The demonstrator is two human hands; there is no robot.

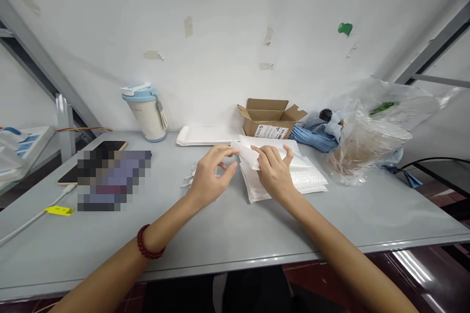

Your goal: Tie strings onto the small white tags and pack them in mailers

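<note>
Several white bubble mailers [308, 176] lie in a loose stack on the grey table, right of centre. My right hand [273, 168] rests over the top mailer, its fingers curled on the lifted white flap [249, 156]; its little finger sticks out. My left hand [213, 173] hovers just left of the stack with thumb and fingers apart. Its fingertips reach the flap's left edge, and whether they touch it I cannot tell. Partly hidden behind my left hand is a small heap of whitish items [187, 181], too unclear to name.
Behind the stack stand an open cardboard box [270, 112] and a flat white package [209, 135]. Blue cloth [312, 137] and a clear plastic bag [370, 142] lie to the right. A tumbler [145, 115], a phone [113, 145] and a white cable [33, 222] are left.
</note>
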